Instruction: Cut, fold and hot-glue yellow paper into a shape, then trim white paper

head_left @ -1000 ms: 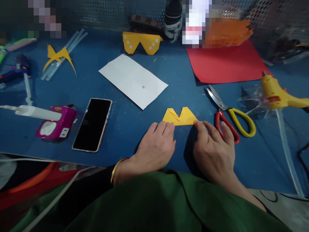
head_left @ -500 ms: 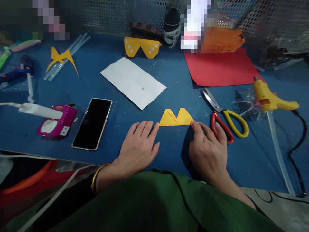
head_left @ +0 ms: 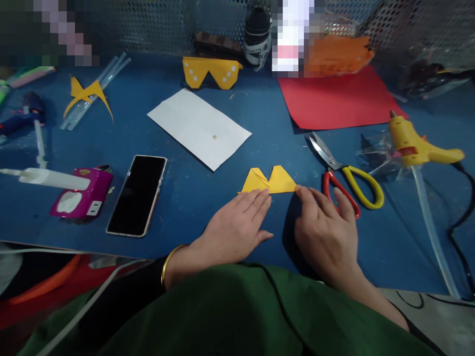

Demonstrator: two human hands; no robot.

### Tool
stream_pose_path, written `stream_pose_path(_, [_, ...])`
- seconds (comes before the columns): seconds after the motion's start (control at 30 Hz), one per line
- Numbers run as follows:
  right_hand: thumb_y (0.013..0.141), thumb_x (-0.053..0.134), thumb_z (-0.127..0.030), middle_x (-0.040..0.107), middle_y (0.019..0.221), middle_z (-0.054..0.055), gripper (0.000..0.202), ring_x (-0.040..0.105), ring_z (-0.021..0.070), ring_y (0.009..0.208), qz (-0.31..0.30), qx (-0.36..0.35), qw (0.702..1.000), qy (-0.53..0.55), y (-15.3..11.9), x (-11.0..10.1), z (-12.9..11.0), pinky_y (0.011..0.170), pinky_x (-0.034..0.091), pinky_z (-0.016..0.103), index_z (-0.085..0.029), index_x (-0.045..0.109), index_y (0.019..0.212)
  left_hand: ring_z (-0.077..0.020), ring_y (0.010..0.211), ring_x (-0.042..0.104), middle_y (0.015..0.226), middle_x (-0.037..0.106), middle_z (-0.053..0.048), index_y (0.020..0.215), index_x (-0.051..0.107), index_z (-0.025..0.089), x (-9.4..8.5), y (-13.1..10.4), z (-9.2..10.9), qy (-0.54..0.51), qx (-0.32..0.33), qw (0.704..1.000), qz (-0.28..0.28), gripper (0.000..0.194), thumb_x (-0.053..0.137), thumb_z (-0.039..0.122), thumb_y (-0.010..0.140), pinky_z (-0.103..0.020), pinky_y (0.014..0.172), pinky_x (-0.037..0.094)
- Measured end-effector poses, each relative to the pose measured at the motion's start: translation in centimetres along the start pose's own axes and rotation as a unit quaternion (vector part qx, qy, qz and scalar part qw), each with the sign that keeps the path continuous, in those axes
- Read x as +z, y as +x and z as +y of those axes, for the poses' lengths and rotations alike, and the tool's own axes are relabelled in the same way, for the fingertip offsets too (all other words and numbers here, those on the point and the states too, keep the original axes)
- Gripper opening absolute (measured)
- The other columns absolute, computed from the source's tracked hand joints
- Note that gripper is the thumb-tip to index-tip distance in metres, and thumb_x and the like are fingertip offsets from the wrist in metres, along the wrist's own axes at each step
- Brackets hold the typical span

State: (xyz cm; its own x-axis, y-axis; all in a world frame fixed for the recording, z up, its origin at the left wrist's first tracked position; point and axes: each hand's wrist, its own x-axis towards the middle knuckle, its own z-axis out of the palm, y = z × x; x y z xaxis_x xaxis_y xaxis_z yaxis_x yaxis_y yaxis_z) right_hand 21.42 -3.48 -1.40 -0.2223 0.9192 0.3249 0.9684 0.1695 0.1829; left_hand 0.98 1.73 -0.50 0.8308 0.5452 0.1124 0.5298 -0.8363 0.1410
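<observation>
A folded yellow paper piece (head_left: 280,180) with a V-shaped notch in its top edge lies on the blue table in front of me. My left hand (head_left: 239,225) lies palm down with its fingers stretched out, the fingertips on the piece's lower left edge. At the right corner of the paper, my right hand (head_left: 326,227) touches with a fingertip, its fingers bent but apart. Scissors (head_left: 332,165) with one red and one yellow handle lie just beyond my right hand, which partly covers the red handle.
White card (head_left: 200,128) and yellow paper glasses (head_left: 211,72) lie further back. A phone (head_left: 137,195) and a magenta device (head_left: 81,195) are left. Red sheet (head_left: 337,99) is back right, yellow glue gun (head_left: 419,143) at right, its cable trailing to the front edge.
My left hand has moved right, from the paper's left corner onto its lower edge. My right hand stays at the right corner. The whole view has shifted slightly.
</observation>
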Motion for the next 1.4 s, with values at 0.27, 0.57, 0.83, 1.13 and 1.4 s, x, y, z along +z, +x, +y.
stream_pose_path(0.27, [0.088,0.050,-0.005,0.075,0.114,0.022,0.040,0.069,0.0304,0.114,0.044,0.022,0.999,-0.019,0.0,-0.2,0.3,0.108,0.045,0.049,0.001,0.058,0.127,-0.0315,0.137,0.049,0.153,0.049,-0.018,0.147,0.045,0.004,-0.4,0.0,-0.1,-0.016,-0.008,1.000,-0.018,0.063,0.043,0.047,0.102,-0.046,0.111,0.042])
stream_pose_path(0.57, [0.091,0.040,-0.001,0.070,0.125,0.024,0.043,0.066,0.0275,0.119,0.034,-0.102,0.985,0.135,1.5,0.1,-2.1,0.107,0.048,0.042,0.007,0.053,0.130,-0.0347,0.140,0.044,0.157,0.042,-0.020,0.151,0.035,-0.001,-0.2,0.0,-0.2,-0.034,0.000,0.998,-0.049,0.067,0.047,0.042,0.101,-0.048,0.116,0.036])
stream_pose_path(0.83, [0.093,0.040,0.000,0.069,0.129,0.023,0.043,0.065,0.0301,0.120,-0.010,-0.077,0.996,0.038,0.6,0.0,-0.6,0.101,0.046,0.044,0.006,0.052,0.134,-0.0320,0.140,0.045,0.154,0.048,-0.017,0.148,0.043,0.003,-0.2,-0.1,-0.2,-0.037,-0.017,0.999,-0.027,0.063,0.043,0.046,0.102,-0.045,0.115,0.036])
stream_pose_path(1.13, [0.091,0.045,-0.003,0.069,0.127,0.023,0.043,0.061,0.0365,0.125,0.009,-0.024,0.999,0.020,0.4,0.0,-0.9,0.106,0.043,0.052,0.006,0.053,0.132,-0.0333,0.137,0.048,0.153,0.048,-0.019,0.147,0.044,0.002,-0.3,-0.2,0.0,-0.027,-0.011,0.999,-0.024,0.066,0.046,0.049,0.100,-0.046,0.113,0.038])
stream_pose_path(1.4, [0.090,0.038,-0.002,0.067,0.130,0.025,0.046,0.063,0.0292,0.123,0.021,-0.102,0.988,0.113,0.8,0.4,-2.3,0.106,0.048,0.042,0.010,0.051,0.133,-0.0333,0.137,0.047,0.152,0.049,-0.019,0.148,0.042,0.000,-0.1,-0.2,-0.2,-0.019,-0.006,1.000,-0.019,0.073,0.052,0.051,0.097,-0.045,0.114,0.037])
